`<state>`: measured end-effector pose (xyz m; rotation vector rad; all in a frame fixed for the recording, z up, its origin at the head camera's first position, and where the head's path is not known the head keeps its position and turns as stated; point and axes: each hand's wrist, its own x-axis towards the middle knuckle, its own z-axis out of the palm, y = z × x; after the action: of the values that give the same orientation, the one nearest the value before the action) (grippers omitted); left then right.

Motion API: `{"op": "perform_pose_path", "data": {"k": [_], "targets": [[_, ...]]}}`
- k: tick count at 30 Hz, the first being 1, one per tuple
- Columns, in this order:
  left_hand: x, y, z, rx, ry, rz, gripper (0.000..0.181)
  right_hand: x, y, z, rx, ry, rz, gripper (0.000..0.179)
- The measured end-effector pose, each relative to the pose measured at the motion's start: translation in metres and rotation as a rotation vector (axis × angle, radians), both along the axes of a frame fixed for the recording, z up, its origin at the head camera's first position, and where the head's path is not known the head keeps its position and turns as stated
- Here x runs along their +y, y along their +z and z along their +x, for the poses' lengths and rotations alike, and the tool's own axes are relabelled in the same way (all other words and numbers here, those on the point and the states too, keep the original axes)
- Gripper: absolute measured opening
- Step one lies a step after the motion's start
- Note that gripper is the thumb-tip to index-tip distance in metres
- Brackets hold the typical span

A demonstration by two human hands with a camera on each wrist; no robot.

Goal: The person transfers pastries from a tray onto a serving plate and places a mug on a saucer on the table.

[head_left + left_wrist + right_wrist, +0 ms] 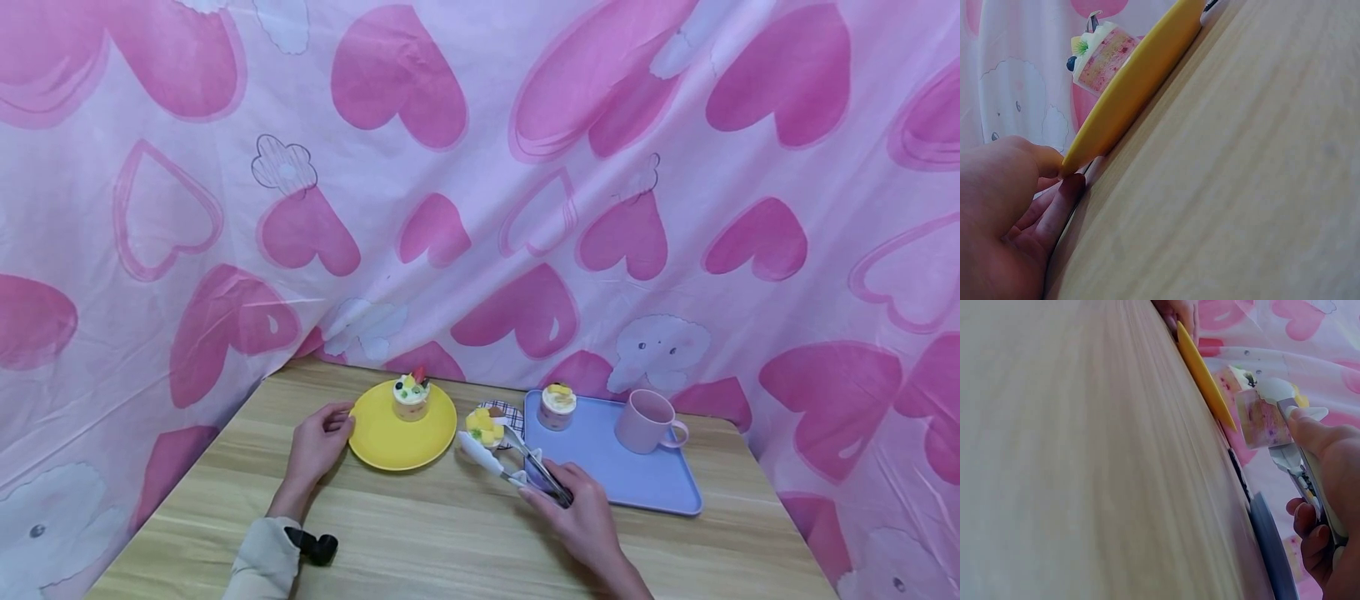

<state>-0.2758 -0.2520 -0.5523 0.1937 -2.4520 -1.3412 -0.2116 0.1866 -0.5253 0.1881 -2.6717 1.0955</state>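
Observation:
My left hand [317,442] pinches the near-left rim of a round yellow plate [393,454], thumb on top and fingers beneath, as the left wrist view shows. On that plate stands a clear cake cup [411,407] topped with cream, berries and a strawberry. With my right hand [581,512] I grip metal tongs [551,482] with white tips. Between those tips is a second cake cup [1263,422], topped with yellow fruit cubes [486,427]. In the right wrist view it hangs above the tabletop, to the right of the plate.
Behind the held cup lies a round checked coaster [513,412]. A blue tray [648,490] at the right carries another cake cup [557,410] and a pink mug [642,427]. A pink heart-print curtain [517,308] hangs along the back of the wooden table [405,533].

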Motion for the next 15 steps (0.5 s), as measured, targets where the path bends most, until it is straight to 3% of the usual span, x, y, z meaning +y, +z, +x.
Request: {"op": "perform_pose_path", "data": {"k": [6,15], "targets": [[0.0,0.0,0.0,0.007,0.011,-0.005,0.029,-0.009,-0.005,-0.003,0.047,0.036,-0.022,0.067],[0.001,0.0,0.0,0.013,0.009,-0.004,0.029,-0.018,-0.007,-0.008,0.009,0.041,-0.018,0.07]]}}
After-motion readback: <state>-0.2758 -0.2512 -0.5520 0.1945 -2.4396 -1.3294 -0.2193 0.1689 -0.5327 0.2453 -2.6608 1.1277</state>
